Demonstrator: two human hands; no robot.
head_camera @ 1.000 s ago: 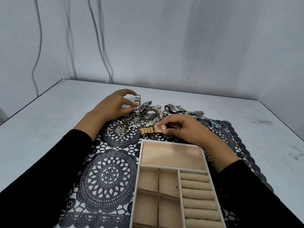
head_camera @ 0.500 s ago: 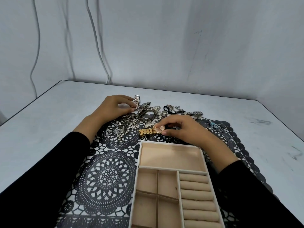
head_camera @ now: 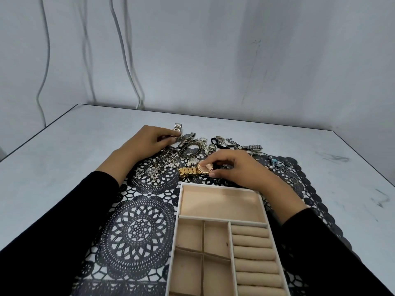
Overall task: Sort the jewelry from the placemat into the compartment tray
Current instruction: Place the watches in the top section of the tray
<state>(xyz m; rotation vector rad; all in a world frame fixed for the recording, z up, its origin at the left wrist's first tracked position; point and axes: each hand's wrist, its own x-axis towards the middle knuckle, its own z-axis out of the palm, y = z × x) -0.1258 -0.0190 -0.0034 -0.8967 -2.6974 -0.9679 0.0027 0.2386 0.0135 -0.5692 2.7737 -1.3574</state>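
A pile of mixed jewelry lies at the far end of the black lace placemat. My right hand pinches the round face of a gold watch just beyond the tray's far edge. My left hand grips a silver watch at the back of the pile, its band standing up between the fingers. The beige compartment tray sits near me with a large far compartment, small square cells and ring rolls, all without jewelry.
Rings and a blue-beaded piece lie on the mat's far right. A black cord and chains rest on the grey table past the mat. Cables hang down the wall behind.
My left hand has closed on the silver watch and tipped its band upright. My right hand keeps its pinch on the gold watch, which has barely shifted.
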